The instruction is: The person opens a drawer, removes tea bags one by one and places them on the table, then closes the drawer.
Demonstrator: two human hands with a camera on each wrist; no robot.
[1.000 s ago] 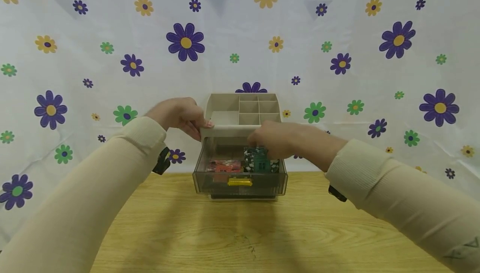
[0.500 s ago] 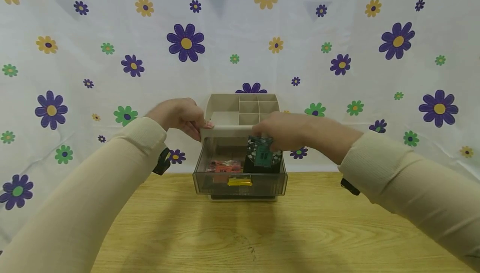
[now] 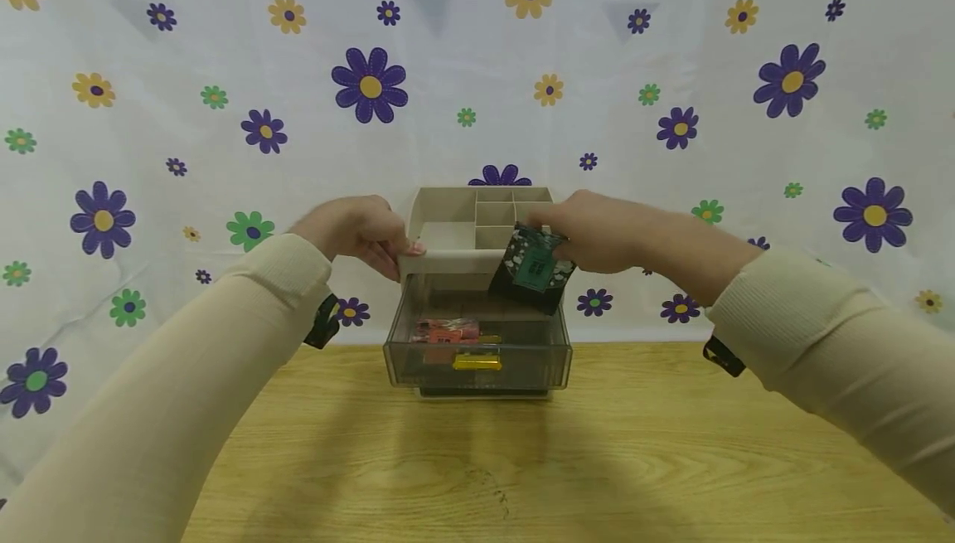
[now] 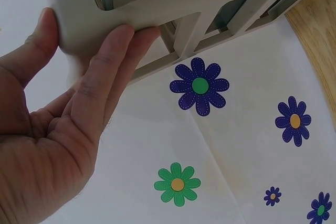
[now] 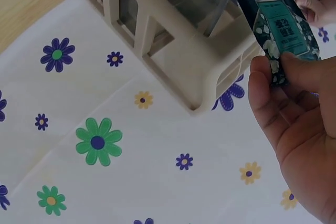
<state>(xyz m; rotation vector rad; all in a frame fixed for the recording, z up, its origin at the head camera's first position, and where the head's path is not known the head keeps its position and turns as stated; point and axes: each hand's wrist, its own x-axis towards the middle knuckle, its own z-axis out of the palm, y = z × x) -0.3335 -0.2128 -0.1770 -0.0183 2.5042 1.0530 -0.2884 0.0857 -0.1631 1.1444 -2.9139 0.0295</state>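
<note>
A dark sachet with a green label and white flowers [image 3: 535, 268] hangs tilted above the pulled-out drawer [image 3: 477, 369]. My right hand [image 3: 597, 232] pinches its upper edge; in the right wrist view, the thumb lies on the front of the sachet. My left hand [image 3: 366, 232] grips the upper left front corner of the beige desk organizer [image 3: 462, 261]. In the left wrist view, the thumb and fingers [image 4: 100, 85] lie on two sides of that corner. Inside the smoky clear drawer, a red packet [image 3: 448, 332] lies at the left, with something gold beside it.
Several small compartments [image 3: 496, 213] and one wider tray [image 3: 445, 232] form the organizer's top. It stands on a wood-grain table [image 3: 477, 460], close to a white flowered cloth [image 3: 477, 46] behind. A gold handle [image 3: 477, 361] is on the drawer front.
The right hand has lifted the green-labelled sachet up and to the right, out of the drawer, and the sachet has tilted. My left hand has stayed at the organizer's corner.
</note>
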